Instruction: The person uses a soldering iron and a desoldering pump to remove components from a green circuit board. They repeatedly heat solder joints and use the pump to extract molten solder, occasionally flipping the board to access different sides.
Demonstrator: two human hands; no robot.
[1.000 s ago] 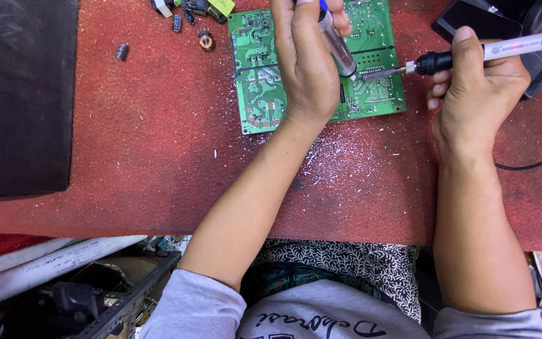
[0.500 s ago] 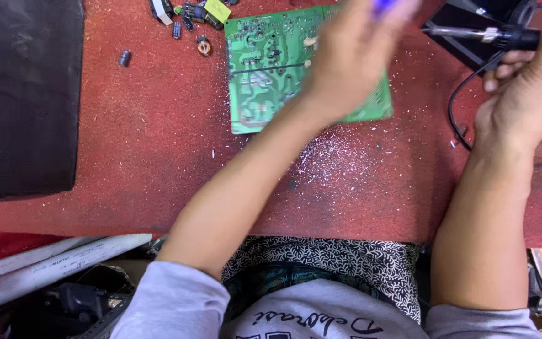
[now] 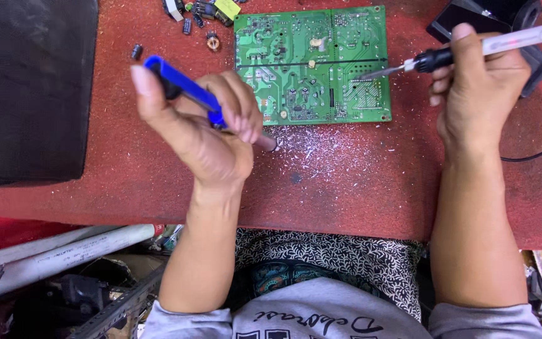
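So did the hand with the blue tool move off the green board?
Yes. The left hand with the blue tool came back toward the person, now left of the green board.

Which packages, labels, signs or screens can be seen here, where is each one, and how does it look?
White pipe: bottom left under the table edge, long and round, with a line of small dark print along it.
Grey shirt: bottom centre, dark handwritten-style print across the chest.
Yellow part: top, left of the green circuit board, small and boxy, markings too small to tell.
No packages, signs or screens.
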